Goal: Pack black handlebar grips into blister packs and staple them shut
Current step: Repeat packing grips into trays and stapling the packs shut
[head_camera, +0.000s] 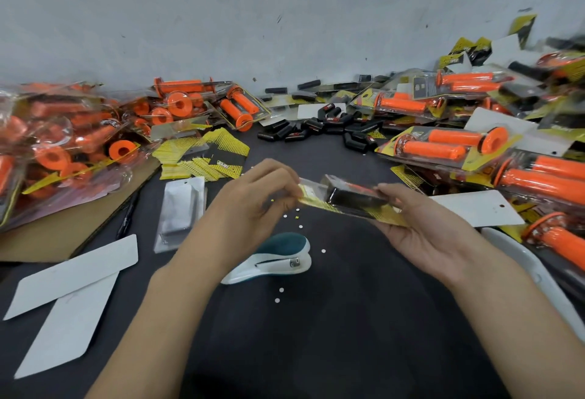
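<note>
A: Now, holding what, and how?

B: Holding one blister pack (348, 207) up off the desk (348, 319), clamped from both ends. Pinched at one end by the fingertips of the left grip (250, 199). Cradled at the other in the right grip (421, 224), with fingers curled beneath and thumb on the edge.

A: Loaded yet?

B: Seems so. Showing black handlebar grips (351, 194) inside the clear bubble, over a yellow printed card. Cannot tell whether stapled at all.

A: Lying which way?

B: Running lengthwise straight from the left grip across to the right grip, slightly tilted.

A: And for the closing?

B: Calls for the stapler (278, 259), lying flat just below the left grip, almost under its wrist, with its mouth turned toward the right grip's side. Much nearer the left grip than the right. Probably simplest to free the left and keep the pack steady in the right.

A: Around that?

B: Beyond both, near the grey wall (221, 18), a heap of loose black grips (316, 128). Outward of the right grip, stacked packs of orange grips (443, 145). Outward of the left grip, an empty blister shell (180, 212) and white backing cards (79, 269). Underneath, dark cloth dotted with small white paper dots.
</note>
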